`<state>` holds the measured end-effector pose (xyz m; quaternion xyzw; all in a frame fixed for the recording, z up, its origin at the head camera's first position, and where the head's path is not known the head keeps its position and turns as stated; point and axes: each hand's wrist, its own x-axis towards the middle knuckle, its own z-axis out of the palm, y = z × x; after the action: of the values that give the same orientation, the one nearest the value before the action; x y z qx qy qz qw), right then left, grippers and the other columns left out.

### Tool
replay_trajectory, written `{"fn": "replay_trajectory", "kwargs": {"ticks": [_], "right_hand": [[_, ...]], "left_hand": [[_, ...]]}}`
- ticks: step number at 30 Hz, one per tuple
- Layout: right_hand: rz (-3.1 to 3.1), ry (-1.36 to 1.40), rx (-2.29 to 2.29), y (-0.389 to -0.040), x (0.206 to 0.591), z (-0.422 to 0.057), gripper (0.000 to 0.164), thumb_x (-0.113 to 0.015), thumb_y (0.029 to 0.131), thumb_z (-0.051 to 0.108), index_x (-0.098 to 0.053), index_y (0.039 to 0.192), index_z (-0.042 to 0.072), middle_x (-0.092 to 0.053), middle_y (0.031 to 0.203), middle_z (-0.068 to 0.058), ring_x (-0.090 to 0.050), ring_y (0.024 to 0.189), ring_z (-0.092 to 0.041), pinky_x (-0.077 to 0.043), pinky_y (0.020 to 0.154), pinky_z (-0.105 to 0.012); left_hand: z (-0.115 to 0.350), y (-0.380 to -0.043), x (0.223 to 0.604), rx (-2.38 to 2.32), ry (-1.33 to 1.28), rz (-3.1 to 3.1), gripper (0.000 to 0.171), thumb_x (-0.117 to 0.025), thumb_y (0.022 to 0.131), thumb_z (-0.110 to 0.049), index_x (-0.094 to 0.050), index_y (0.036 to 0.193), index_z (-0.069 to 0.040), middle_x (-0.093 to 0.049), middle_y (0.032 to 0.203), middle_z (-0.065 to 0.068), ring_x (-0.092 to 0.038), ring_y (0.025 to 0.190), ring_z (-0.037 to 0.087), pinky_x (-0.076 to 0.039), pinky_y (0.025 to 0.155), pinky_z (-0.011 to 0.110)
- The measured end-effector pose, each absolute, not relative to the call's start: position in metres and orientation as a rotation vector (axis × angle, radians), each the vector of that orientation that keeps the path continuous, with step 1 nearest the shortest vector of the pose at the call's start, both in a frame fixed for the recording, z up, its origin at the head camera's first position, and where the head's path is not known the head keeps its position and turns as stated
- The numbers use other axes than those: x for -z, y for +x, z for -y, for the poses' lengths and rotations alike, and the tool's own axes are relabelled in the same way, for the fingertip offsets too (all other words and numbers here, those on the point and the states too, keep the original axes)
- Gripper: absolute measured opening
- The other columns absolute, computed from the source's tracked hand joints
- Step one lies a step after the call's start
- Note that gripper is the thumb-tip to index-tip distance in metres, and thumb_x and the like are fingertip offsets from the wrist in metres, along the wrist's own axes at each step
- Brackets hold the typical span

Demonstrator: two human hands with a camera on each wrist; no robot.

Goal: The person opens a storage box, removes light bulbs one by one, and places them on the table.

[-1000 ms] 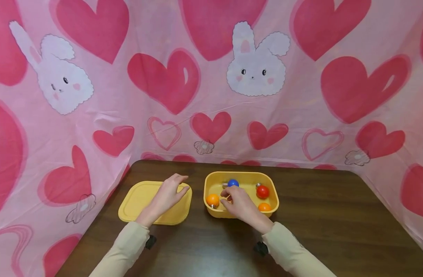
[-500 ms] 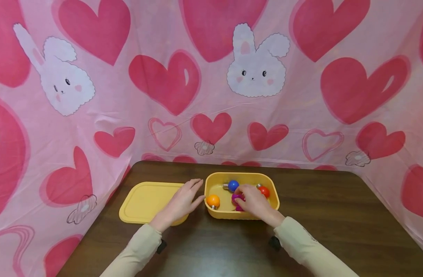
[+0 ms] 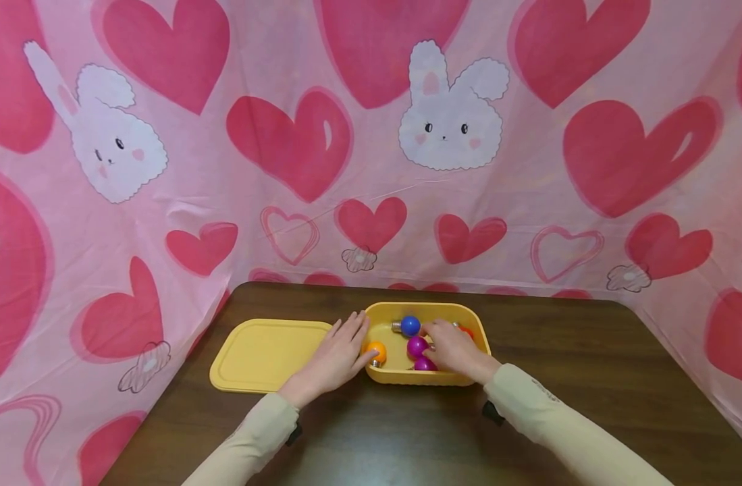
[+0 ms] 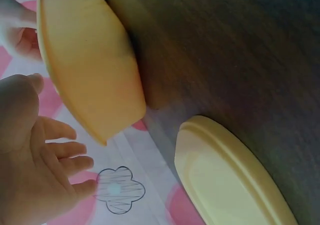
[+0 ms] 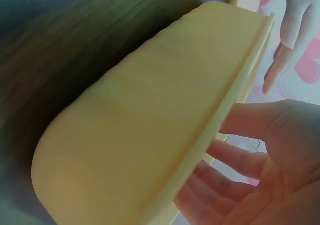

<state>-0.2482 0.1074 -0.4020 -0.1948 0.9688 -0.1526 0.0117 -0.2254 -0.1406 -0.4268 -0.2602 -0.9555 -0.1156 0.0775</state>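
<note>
A yellow box holds several toy light bulbs. An orange bulb lies at its left end, and a blue bulb near the back wall. Two purple bulbs, one in the middle and one at the front, lie beside my right hand, which reaches over the front rim with loosely bent fingers. The middle purple bulb's metal base shows between thumb and forefinger. Behind that hand a red bulb is mostly covered. My left hand, fingers extended, is at the left rim, thumb overlapping the orange bulb.
A flat yellow lid lies on the dark wooden table, left of the box and partly behind my left hand. A pink cloth with hearts and rabbits hangs around the table's back and sides.
My left hand has moved right from over the lid to the box's left rim. My right hand has shifted right inside the box, uncovering the purple bulbs and covering more of the red one.
</note>
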Motion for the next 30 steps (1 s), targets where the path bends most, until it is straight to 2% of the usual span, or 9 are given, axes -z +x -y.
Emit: {"fn": "replay_trajectory", "kwargs": {"ticks": [10,17,30], "right_hand": [[-2.915,-0.718,0.448,-0.261,0.404,-0.111,0.032,-0.078,0.083,0.011,-0.066,0.112,0.005,-0.064,0.104,-0.014,-0.059,0.090,-0.024,-0.057,0.091,-0.047],[-2.799,-0.687,0.509,-0.269,0.404,-0.111,0.035,-0.075,0.084,0.005,-0.067,0.118,0.010,-0.065,0.109,-0.006,-0.057,0.100,-0.021,-0.054,0.099,-0.047],[-2.720,-0.716,0.464,-0.280,0.404,-0.109,0.038,-0.074,0.085,0.003,-0.063,0.122,0.006,-0.065,0.112,-0.009,-0.058,0.104,-0.024,-0.053,0.102,-0.048]], "left_hand": [[0.141,-0.231,0.436,0.284,-0.817,2.854,0.071,-0.053,0.099,-0.046,-0.040,0.149,0.002,-0.034,0.160,0.018,-0.035,0.149,0.034,-0.026,0.121,0.058],[0.143,-0.233,0.438,0.252,-0.836,2.858,0.071,-0.051,0.099,-0.048,-0.040,0.149,0.002,-0.035,0.160,0.017,-0.036,0.148,0.032,-0.027,0.122,0.055],[0.143,-0.235,0.444,0.131,-0.833,2.784,0.069,-0.050,0.100,-0.048,-0.044,0.147,0.002,-0.042,0.156,0.018,-0.041,0.145,0.031,-0.032,0.121,0.051]]}}
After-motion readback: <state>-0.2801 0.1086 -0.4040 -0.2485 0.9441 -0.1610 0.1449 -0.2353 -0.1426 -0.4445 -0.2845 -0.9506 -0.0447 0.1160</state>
